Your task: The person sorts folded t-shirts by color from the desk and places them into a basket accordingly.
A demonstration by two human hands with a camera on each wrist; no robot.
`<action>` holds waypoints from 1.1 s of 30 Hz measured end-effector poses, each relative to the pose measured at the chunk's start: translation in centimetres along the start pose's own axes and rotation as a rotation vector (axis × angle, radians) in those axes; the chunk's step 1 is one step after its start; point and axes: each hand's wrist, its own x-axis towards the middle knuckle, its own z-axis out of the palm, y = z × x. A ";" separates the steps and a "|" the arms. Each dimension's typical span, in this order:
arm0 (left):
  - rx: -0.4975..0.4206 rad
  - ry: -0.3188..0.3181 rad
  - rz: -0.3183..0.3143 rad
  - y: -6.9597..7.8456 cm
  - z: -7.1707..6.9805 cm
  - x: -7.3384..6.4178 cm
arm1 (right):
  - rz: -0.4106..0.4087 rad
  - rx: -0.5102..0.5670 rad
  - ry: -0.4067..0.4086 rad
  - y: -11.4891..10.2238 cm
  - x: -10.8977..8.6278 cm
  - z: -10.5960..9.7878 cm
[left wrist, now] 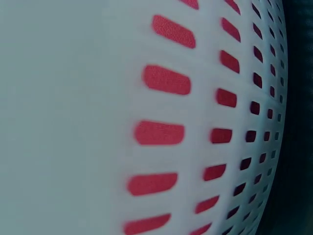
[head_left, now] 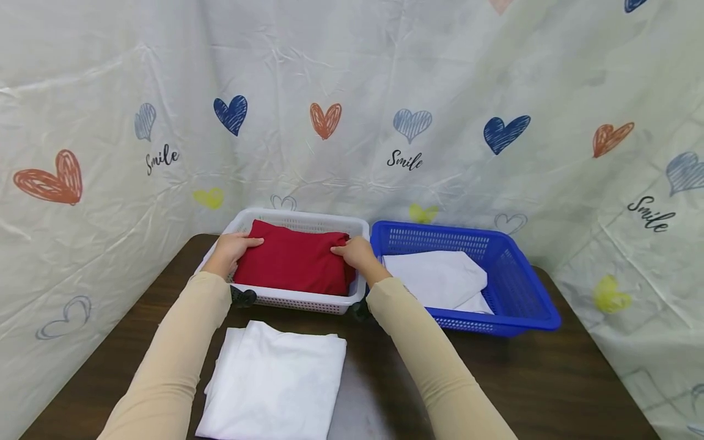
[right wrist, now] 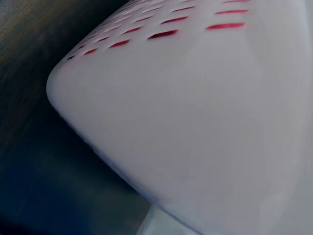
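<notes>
The left hand [head_left: 228,252] and right hand [head_left: 359,253] grip the folded red cloth [head_left: 288,256] inside the white basket [head_left: 302,300], apparently nearly placed. Right of that basket, the blue basket [head_left: 508,284] already holds white fabric [head_left: 434,278]; before it, a folded white cloth [head_left: 275,385] remains unbasketed.

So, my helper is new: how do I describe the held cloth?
On the dark table, find the white basket left of the blue basket. Inside, the left hand and right hand hold a red cloth. Unlike it, the neighbouring cloths are white.
</notes>
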 end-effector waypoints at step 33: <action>0.022 -0.002 0.023 -1.1 0.4 0.7 | -0.060 -0.227 -0.068 -0.6 0.2 0.1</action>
